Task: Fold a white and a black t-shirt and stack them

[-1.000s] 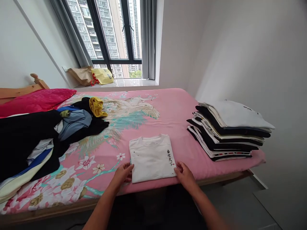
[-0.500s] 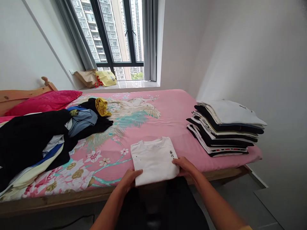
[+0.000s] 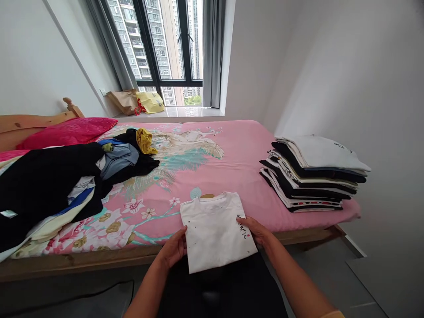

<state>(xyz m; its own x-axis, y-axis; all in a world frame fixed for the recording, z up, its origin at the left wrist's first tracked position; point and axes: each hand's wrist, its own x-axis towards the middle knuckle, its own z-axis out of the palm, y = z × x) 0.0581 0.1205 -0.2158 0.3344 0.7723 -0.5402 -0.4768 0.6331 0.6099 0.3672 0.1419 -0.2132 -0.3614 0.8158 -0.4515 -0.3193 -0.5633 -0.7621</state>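
Note:
A white T-shirt (image 3: 215,234), folded into a neat square with its collar away from me, is held at the near edge of the bed. Dark lettering runs down its right side. My left hand (image 3: 174,247) grips the shirt's left edge, thumb near the front face and fingers behind. At the right edge, my right hand (image 3: 256,230) pinches the cloth beside the lettering, its thumb on top; the other fingers are hidden underneath. The shirt's lower part hangs over the bed's edge, above my dark-clothed lap.
A tall stack of folded clothes (image 3: 314,176) stands on the bed's right end by the wall. Loose clothes (image 3: 59,181) lie heaped on the left, near a red pillow (image 3: 69,132). The pink flowered bedsheet (image 3: 232,154) covers the bed. Bags (image 3: 150,102) rest on the windowsill.
The folded T-shirt has come up and toward me, so more of its lettering shows. My left hand has shifted from its lower corner up along the left edge. The view has tilted slightly.

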